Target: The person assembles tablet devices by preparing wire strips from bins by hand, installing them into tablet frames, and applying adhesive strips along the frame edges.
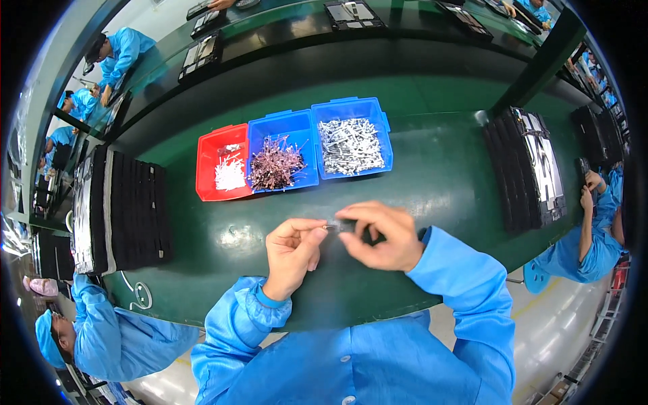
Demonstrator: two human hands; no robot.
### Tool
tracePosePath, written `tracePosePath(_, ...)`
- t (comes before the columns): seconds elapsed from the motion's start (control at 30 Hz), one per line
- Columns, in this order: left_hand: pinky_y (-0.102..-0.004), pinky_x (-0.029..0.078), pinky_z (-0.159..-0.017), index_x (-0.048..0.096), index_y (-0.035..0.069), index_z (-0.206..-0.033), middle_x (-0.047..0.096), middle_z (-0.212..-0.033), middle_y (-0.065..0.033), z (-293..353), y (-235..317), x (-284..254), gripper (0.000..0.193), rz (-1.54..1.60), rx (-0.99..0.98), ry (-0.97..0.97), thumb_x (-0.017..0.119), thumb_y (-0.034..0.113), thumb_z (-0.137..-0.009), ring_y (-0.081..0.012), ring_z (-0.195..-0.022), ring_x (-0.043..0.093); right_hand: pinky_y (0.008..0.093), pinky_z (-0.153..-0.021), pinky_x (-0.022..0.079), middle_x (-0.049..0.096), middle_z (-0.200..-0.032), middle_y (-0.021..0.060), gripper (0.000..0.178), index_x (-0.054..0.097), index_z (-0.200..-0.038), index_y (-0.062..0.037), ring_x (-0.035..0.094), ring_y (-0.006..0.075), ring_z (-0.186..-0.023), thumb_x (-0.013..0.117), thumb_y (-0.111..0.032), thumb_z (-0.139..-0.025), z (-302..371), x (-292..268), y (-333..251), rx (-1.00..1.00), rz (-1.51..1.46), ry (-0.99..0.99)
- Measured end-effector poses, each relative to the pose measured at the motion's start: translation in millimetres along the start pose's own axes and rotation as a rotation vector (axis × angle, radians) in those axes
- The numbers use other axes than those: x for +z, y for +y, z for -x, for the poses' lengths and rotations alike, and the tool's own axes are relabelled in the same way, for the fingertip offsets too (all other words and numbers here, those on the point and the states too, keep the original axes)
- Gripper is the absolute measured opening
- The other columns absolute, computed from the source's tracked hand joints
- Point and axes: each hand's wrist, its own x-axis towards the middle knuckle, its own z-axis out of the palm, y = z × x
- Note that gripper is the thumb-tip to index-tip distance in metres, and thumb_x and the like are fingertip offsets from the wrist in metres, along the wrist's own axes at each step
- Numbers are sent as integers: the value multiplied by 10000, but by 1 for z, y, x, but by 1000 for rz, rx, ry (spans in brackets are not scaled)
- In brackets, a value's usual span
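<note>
In front of me, above the table's near part, my left hand [290, 253] is closed in a pinch, thumb against forefinger. Between its fingertips sticks out a small thin part [330, 227] with a coppery look, too small and blurred to name. Facing it from the other side is my right hand [385, 236], smeared by motion. Its thumb and forefinger are apart, on either side of the part's blurred end; I see nothing gripped in them. Beyond my hands stand a red bin [206, 165] of short white pieces, a blue bin [307, 145] of purple-brown wire-like pieces, and another blue bin [385, 145] of silvery-white parts.
Stacks of black flat panels stand on the green table [432, 196]: one left stack [131, 209], one right stack [523, 169]. A white cable [140, 293] lies at the left edge. Across the back runs a shelf with more panels [354, 13]. Co-workers in blue sit on both sides.
</note>
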Motion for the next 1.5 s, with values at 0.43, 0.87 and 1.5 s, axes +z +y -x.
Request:
tracePosePath(0.43, -206, 459, -520, 736, -33, -1122, 748, -857, -34, 1, 0, 7, 144, -252, 148, 8, 710, 1, -984, -35, -623, 604, 271, -482, 509, 703, -847, 49, 292, 754, -1051, -39, 651, 120, -585, 821, 52, -782, 3, 12, 1, -122, 118, 48)
tracePosePath(0.87, -331, 480, -482, 761, 83, -1010, 660, -687, -64, -12, 11, 0, 193, -1298, 788, -116, 818, 29, -833, -213, -524, 625, 324, -545, 557, 677, -905, 63, 246, 703, -1019, -44, 689, 197, -638, 802, -20, -795, 0, -4, 9, -238, 371, -170)
tracePosePath(1.5, -226, 453, -504, 747, 45, -1180, 596, -774, 45, -6, 17, 2, 207, -136, -129, -93, 723, 24, -975, -41, -602, 556, 195, -487, 405, 700, -882, 36, 120, 753, -1007, -29, 570, 21, -602, 762, 23, -899, 11, 7, 1, 224, -192, -28)
